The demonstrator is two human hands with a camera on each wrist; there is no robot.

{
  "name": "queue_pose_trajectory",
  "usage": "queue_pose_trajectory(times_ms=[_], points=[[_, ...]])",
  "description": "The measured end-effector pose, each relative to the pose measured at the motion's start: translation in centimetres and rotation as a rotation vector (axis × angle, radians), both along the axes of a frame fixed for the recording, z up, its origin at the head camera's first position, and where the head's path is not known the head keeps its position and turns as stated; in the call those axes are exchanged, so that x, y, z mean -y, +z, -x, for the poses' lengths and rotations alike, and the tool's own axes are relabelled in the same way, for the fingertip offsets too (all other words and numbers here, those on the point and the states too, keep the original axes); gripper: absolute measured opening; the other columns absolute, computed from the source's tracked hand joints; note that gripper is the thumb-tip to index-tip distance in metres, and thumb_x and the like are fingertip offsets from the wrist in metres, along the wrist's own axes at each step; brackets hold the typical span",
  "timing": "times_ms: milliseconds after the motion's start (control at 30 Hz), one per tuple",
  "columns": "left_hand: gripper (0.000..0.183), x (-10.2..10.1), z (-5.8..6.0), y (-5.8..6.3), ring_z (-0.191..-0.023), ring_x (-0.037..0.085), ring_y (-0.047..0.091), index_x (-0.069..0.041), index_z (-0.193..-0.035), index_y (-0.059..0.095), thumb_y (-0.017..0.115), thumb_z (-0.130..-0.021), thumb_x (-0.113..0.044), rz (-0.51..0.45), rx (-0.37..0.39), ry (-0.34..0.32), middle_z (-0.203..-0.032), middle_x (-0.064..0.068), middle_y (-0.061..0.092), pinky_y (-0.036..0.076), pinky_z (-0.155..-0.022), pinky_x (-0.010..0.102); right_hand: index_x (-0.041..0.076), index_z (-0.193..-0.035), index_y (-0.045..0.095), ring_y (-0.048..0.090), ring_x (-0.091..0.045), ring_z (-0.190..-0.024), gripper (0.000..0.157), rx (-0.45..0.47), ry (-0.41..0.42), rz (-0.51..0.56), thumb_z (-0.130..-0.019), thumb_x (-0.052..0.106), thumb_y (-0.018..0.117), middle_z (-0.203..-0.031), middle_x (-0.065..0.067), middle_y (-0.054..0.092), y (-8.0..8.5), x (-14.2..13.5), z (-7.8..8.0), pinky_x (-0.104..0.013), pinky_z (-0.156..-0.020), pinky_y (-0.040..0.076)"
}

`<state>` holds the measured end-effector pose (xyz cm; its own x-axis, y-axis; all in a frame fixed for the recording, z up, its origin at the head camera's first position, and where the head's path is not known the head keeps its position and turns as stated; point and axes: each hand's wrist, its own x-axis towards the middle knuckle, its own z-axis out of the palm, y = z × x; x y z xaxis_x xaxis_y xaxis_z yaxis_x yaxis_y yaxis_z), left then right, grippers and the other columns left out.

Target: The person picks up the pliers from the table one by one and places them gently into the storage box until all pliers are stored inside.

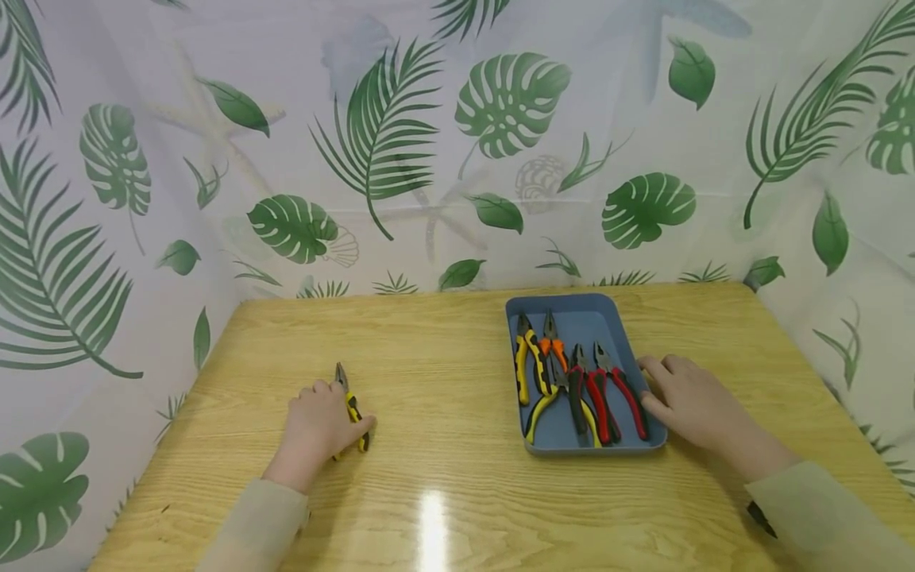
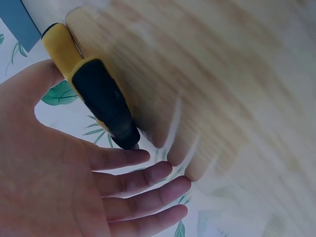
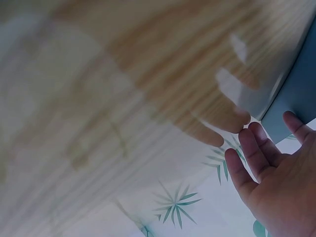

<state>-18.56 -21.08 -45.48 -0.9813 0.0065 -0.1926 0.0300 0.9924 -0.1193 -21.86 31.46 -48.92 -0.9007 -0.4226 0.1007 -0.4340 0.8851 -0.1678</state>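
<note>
A pair of yellow-and-black pliers (image 1: 351,401) lies on the wooden table at the left, its pointed nose facing away. My left hand (image 1: 318,429) is over it, covering part of the handles. From the left wrist, the thumb is at one handle (image 2: 101,91) and the nearly straight fingers (image 2: 148,180) are spread beside the pliers. Against the right side of the blue tray (image 1: 589,451), my right hand (image 1: 696,401) rests with relaxed fingers. Their tips (image 3: 291,118) meet the tray wall (image 3: 296,94) in the right wrist view; nothing is in that palm.
Inside the tray lie several pliers: yellow-and-black (image 1: 524,365), orange-handled (image 1: 553,346) and red-and-black (image 1: 629,397) among them. A small dark object (image 1: 761,519) shows beside the right sleeve. Leaf-print cloth (image 1: 429,159) stands behind the table and along both sides.
</note>
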Motion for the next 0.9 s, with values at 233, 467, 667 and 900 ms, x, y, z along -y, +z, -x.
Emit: queue_pose_trajectory(times_ms=[233,467,667,900], points=[[0.092,-0.07,0.05,0.23,-0.096,0.042,0.068,0.01,-0.14,0.058,0.066,-0.094,-0.069,0.023,0.021,-0.001,-0.111,0.028,0.065,0.061,-0.084,0.051,-0.002,-0.137,0.058,0.06,-0.026,-0.082,0.047,0.006,-0.009,-0.004,-0.1,0.026,0.067,-0.102,-0.017,0.066,0.12,0.1,-0.09,-0.05,-0.074,0.051],[0.089,-0.2,0.18,0.37,-0.099,0.042,0.068,0.007,-0.14,0.058,0.067,-0.094,-0.068,0.039,0.046,-0.006,-0.111,0.026,0.065,0.06,-0.089,0.052,-0.002,-0.137,0.059,0.06,-0.025,-0.081,0.047,0.006,-0.007,-0.002,-0.101,0.026,0.066,-0.102,-0.017,0.066,0.02,0.02,-0.08,-0.049,-0.074,0.051],[0.083,-0.38,0.19,0.6,-0.099,0.041,0.069,0.006,-0.139,0.058,0.068,-0.095,-0.064,0.055,0.064,-0.017,-0.112,0.026,0.065,0.06,-0.091,0.052,-0.002,-0.137,0.058,0.059,-0.025,-0.081,0.047,0.014,-0.007,-0.001,-0.1,0.026,0.066,-0.101,-0.017,0.066,-0.02,-0.05,-0.07,-0.049,-0.074,0.051],[0.063,-0.29,0.21,0.43,-0.095,0.041,0.068,0.006,-0.135,0.059,0.068,-0.097,-0.043,0.036,0.035,-0.026,-0.111,0.027,0.064,0.059,-0.089,0.051,-0.002,-0.138,0.058,0.058,-0.024,-0.081,0.046,0.011,-0.005,0.0,-0.101,0.026,0.065,-0.101,-0.016,0.065,0.07,0.01,0.01,-0.048,-0.074,0.05]])
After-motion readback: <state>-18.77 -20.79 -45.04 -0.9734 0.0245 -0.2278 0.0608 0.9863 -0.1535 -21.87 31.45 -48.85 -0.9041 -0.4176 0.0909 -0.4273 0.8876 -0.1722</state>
